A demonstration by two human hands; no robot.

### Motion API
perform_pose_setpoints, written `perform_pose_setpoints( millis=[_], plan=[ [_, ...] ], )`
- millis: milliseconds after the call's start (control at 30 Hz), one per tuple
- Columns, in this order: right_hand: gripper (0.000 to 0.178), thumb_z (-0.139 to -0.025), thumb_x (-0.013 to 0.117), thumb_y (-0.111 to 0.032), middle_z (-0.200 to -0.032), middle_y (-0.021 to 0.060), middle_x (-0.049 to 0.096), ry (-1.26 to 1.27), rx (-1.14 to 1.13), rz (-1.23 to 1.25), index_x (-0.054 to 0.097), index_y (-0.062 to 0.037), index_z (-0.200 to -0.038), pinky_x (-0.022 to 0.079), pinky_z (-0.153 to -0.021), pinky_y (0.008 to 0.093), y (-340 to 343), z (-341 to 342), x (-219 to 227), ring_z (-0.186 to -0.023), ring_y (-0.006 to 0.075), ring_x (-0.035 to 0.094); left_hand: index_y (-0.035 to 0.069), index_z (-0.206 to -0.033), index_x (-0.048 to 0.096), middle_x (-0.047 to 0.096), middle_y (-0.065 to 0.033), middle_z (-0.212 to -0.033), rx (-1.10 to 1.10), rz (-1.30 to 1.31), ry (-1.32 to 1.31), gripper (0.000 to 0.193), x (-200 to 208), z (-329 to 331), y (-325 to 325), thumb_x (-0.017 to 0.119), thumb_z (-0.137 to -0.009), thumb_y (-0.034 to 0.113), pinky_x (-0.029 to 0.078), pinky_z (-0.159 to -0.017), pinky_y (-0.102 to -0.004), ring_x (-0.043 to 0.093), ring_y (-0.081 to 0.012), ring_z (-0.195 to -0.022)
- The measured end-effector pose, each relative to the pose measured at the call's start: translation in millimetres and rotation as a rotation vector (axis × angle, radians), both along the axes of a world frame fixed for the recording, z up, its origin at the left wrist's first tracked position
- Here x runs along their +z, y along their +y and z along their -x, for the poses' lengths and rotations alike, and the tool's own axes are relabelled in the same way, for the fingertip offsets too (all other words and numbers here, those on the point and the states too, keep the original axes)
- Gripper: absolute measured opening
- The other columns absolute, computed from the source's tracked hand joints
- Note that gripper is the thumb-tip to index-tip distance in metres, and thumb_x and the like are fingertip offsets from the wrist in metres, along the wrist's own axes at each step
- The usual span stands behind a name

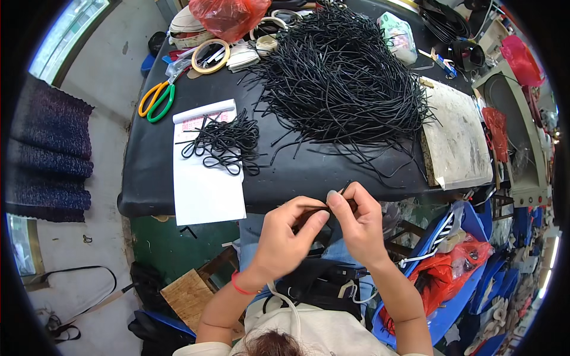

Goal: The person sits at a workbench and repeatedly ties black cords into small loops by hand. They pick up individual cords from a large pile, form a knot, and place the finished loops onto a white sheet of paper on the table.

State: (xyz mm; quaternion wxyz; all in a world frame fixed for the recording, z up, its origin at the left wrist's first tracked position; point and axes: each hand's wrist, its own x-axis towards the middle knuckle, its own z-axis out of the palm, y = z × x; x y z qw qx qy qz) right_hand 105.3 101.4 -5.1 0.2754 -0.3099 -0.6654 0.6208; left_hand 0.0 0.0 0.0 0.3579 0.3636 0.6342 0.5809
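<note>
In front of the table's near edge, my two hands meet with the fingertips almost touching. My left hand (288, 240) is closed, thumb and fingers pinching a thin black cord. Closed on the same cord (346, 186) is my right hand (362, 231), its thumb bent over the forefinger; a short end pokes up above it. Most of the cord is hidden by the fingers. Beyond them lies a big tangled heap of black cords (344, 83). To the left, a small bunch of looped black cords (222, 142) rests on a white paper pad (209, 199).
Scissors with orange and green handles (159, 102) lie at the table's left, beside a tape roll (211, 56). A red plastic bag (231, 18) sits at the back. A pale worn board (457, 136) is on the right. Below it stands a blue bin (469, 282) holding red bags.
</note>
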Motion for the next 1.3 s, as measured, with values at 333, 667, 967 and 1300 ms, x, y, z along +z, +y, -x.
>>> perform_pose_setpoints(
  millis=[333,667,967,1300],
  plan=[
    [0.009,-0.078,0.063,-0.011,-0.078,0.008,0.057,-0.324,-0.206,-0.951,0.06,-0.0035,-0.081,0.041,-0.065,0.0351,71,16,-11,-0.075,0.0253,0.052,-0.003,-0.078,0.061,0.054,-0.0083,-0.073,0.537,0.098,0.652,0.016,-5,94,-6,0.067,-0.077,0.012,0.042,-0.065,-0.0292,0.052,-0.0187,-0.069],
    [0.008,-0.084,0.054,-0.008,-0.08,0.0109,0.055,-0.419,-0.139,-1.149,0.052,-0.0035,-0.089,0.041,-0.068,0.0386,92,24,-11,-0.074,0.0289,0.053,0.005,-0.104,0.061,0.058,-0.0112,-0.104,0.304,-0.222,0.896,0.029,-11,45,48,0.063,-0.075,0.001,0.042,-0.087,-0.0361,0.054,-0.028,-0.099],
    [0.004,-0.083,0.055,-0.004,-0.079,0.0129,0.053,-0.372,-0.188,-1.011,0.055,-0.0013,-0.085,0.045,-0.06,0.0373,74,6,49,-0.069,0.0318,0.056,0.001,-0.115,0.053,0.052,-0.0115,-0.12,0.166,0.012,1.406,0.042,-19,60,116,0.05,-0.073,-0.002,0.027,-0.101,-0.0483,0.041,-0.0308,-0.12],
    [0.016,-0.075,0.064,0.004,-0.079,0.0102,0.055,-0.173,-0.043,-1.017,0.06,-0.0015,-0.089,0.045,-0.057,0.0304,51,-24,54,-0.065,0.023,0.056,-0.004,-0.107,0.057,0.063,-0.0098,-0.096,-0.165,-0.045,-0.048,0.023,11,11,32,0.053,-0.089,0.009,0.049,-0.073,-0.0256,0.06,-0.0137,-0.079]
  ],
)
